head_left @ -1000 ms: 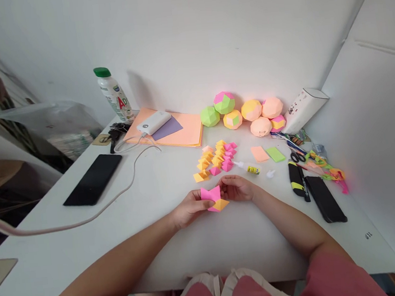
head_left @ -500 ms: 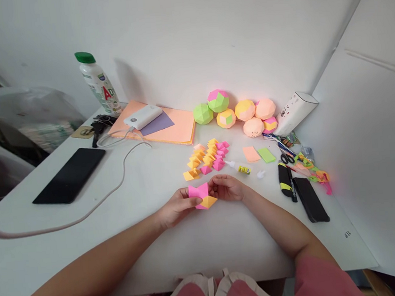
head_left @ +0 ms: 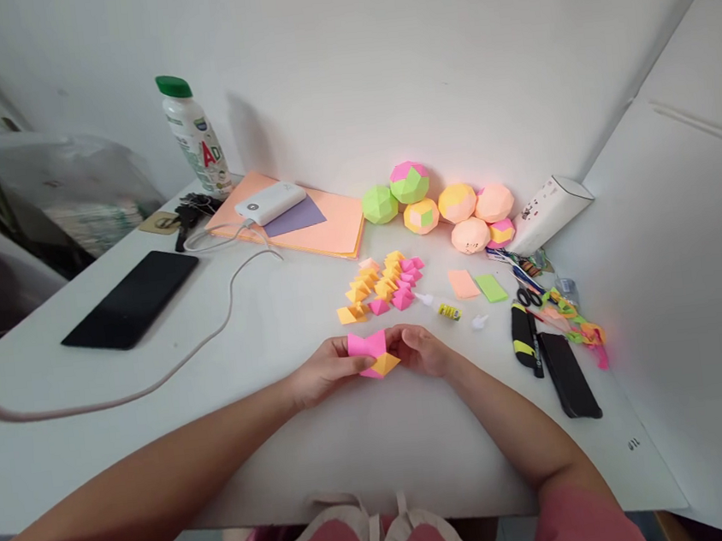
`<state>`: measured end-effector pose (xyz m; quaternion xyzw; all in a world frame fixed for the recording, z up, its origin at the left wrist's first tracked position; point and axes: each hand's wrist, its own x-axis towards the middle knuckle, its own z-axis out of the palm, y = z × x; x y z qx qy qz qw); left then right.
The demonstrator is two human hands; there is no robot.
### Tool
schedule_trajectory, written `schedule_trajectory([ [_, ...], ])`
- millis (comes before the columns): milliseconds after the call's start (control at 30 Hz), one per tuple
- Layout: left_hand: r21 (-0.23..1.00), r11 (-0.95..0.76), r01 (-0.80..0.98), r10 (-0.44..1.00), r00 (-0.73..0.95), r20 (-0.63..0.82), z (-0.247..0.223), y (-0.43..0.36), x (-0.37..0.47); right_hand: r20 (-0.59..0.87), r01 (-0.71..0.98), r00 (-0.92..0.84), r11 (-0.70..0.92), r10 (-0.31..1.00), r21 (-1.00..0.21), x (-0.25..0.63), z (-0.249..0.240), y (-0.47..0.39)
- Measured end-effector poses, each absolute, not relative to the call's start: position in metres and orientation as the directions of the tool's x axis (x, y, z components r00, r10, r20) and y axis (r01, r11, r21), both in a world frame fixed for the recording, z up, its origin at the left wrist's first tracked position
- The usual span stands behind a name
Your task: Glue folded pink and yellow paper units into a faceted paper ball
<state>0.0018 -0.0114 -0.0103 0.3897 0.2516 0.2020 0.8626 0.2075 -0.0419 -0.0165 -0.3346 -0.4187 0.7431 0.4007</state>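
A folded pink and orange paper piece (head_left: 369,346) is held near the middle of the table, above its front edge. My left hand (head_left: 329,370) grips it from the left, the thumb lying across its front. At its right edge is my right hand (head_left: 419,350), fingers curled and partly behind the paper; whether they pinch it is hidden. Just beyond my hands lie rows of small folded orange and pink paper units (head_left: 383,285). A small yellow glue tube (head_left: 449,312) with a white nozzle and a white cap (head_left: 480,322) lie to their right.
Paper balls (head_left: 421,216) stand by the wall, near a white box (head_left: 549,214). Sticky notes (head_left: 464,284), scissors (head_left: 529,297), a cutter (head_left: 523,335) and a black case (head_left: 569,375) lie right. Left are a tablet (head_left: 132,300), power bank (head_left: 270,203), cable (head_left: 226,306) and bottle (head_left: 196,141).
The camera view has shifted slightly. My right hand's fingers have moved in behind the right edge of the paper piece, while my left hand keeps its hold.
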Motion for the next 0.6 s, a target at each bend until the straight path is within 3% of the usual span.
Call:
schedule_trajectory([
  [600,0.805,0.564,-0.182,0.565,0.796,-0.215,-0.0106,-0.0106,0.0024,-0.162,-0.26,-0.393,-0.278,0.905,-0.925,0.2021,-0.0169,-0.0482],
])
